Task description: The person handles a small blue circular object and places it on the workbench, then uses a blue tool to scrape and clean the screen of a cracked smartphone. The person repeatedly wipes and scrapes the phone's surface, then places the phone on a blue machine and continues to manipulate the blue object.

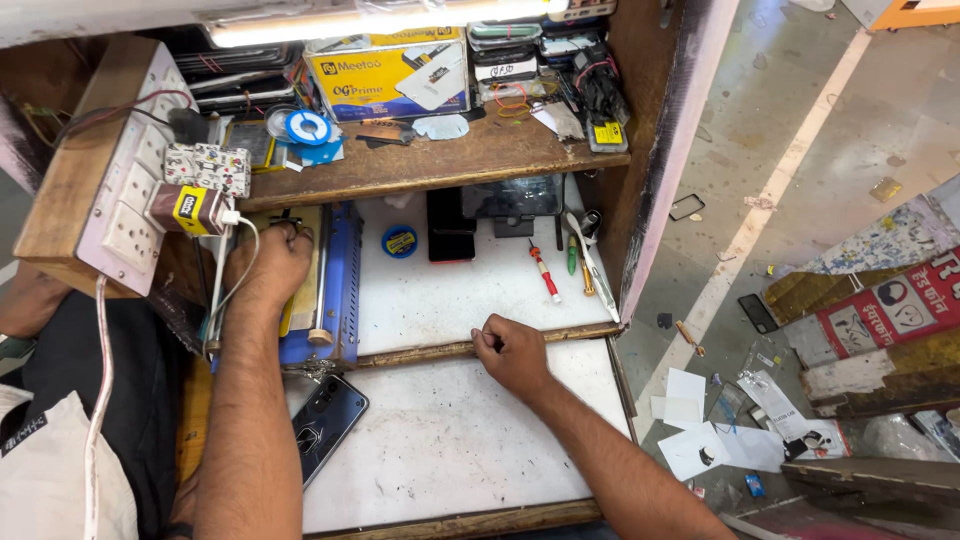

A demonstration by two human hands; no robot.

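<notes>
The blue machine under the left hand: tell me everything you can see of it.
The blue machine is a low, painted-metal unit lying flat at the left of the white worktop. A yellowish plate covers its top and a pale roller with round end caps runs along one side. The left hand rests on the plate; a dark phone lies by its near end.

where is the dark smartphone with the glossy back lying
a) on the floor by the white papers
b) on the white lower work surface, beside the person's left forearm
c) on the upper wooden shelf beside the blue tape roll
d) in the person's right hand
b: the dark smartphone with the glossy back lies flat on the white lower work surface, just beside the left forearm; the left hand rests farther up on the blue metal machine.
</notes>
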